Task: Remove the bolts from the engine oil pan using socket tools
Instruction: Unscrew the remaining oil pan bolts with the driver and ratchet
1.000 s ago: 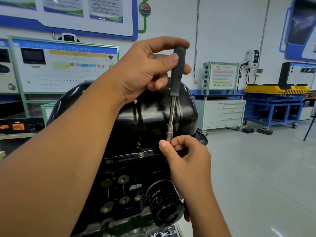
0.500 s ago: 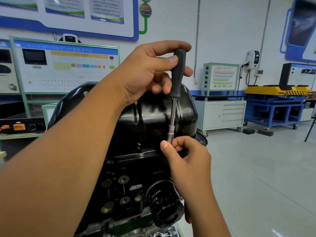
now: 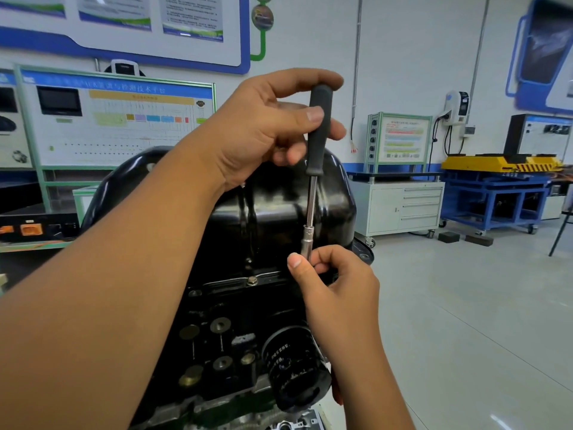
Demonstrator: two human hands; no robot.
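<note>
Head view: socket driver (image 3: 312,193) between hands.

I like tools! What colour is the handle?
Black handle, seen in the head view.

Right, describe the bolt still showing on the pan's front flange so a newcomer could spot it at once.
Start at the glossy black oil pan that fills the middle of the view. Drop to its front flange, just left of the right hand steadying the socket. The bolt is the lone brass-toned hex head there, raised, unlike the flat round plugs lower on the block.
</note>
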